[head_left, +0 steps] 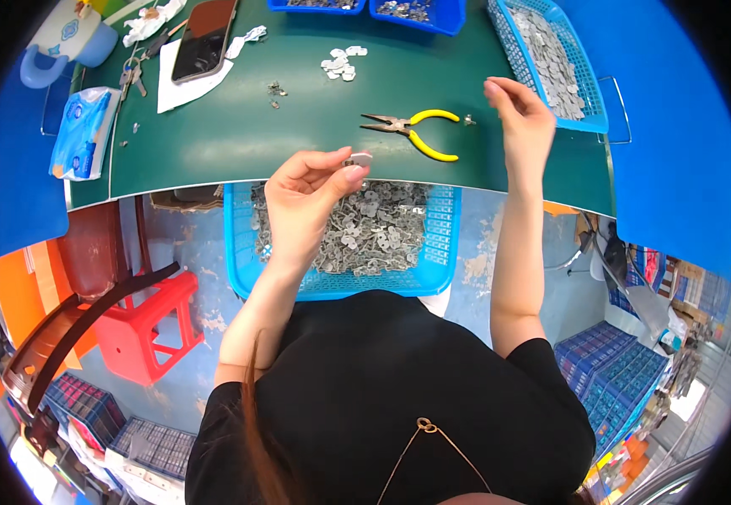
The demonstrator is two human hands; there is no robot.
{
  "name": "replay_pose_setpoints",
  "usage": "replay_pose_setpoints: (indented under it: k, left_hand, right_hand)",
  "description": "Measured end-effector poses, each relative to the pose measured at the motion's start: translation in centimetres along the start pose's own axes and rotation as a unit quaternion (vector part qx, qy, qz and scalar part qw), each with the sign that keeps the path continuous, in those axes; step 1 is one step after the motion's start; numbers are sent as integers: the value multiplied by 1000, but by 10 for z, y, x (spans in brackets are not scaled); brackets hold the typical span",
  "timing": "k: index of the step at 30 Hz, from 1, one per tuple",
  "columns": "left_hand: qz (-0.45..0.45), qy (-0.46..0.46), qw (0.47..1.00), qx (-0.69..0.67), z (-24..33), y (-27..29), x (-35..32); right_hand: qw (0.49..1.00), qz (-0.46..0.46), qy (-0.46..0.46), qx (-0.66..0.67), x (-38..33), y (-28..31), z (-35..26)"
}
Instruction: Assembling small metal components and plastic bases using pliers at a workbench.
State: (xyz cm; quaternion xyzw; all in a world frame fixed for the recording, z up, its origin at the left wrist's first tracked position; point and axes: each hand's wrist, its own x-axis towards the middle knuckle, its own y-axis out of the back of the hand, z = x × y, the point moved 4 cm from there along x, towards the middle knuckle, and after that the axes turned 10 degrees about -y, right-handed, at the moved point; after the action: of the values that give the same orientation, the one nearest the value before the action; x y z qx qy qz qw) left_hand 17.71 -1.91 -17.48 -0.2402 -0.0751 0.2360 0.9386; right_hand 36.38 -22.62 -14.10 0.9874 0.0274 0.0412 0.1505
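Note:
My left hand [302,194] is closed in a pinch at the table's front edge. Between its thumb and fingertips sits a small flat metal piece [361,158], pale on top with a darker part below. Raised over the table's right side, my right hand [527,122] has its thumb and fingers drawn together; whatever they hold, if anything, is too small to make out. A pair of yellow-handled pliers [410,128] lies between the hands, jaws pointing left. Just past its handles is a tiny metal part [469,120]. Beyond my right hand stands a light-blue basket [594,118] of flat metal pieces.
Below the table edge, a blue basket [239,278] holds many metal parts. Flat pieces [343,63] and small fittings [276,89] lie on the green table [205,135]. Blue trays [441,21] stand at the back. A phone [204,40], keys [133,77] and tissue pack [85,133] are left.

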Motion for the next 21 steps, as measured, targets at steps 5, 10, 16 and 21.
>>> replay_pose_setpoints:
  k: [5, 10, 16, 21]
  left_hand:
    - [28, -87, 996, -26, -2, -5, -1]
    - [11, -138, 990, -40, 5, -19, -4]
    - [-5, -146, 988, -50, 6, -21, -8]
    - [2, -140, 989, -51, 7, -21, -9]
  right_hand:
    - [983, -126, 83, 106, -88, -45, -53]
    - [967, -118, 219, 57, -116, -64, -55]
    - [968, -93, 226, 61, -120, -65, -50]
    - [965, -94, 234, 68, -121, -65, -49]
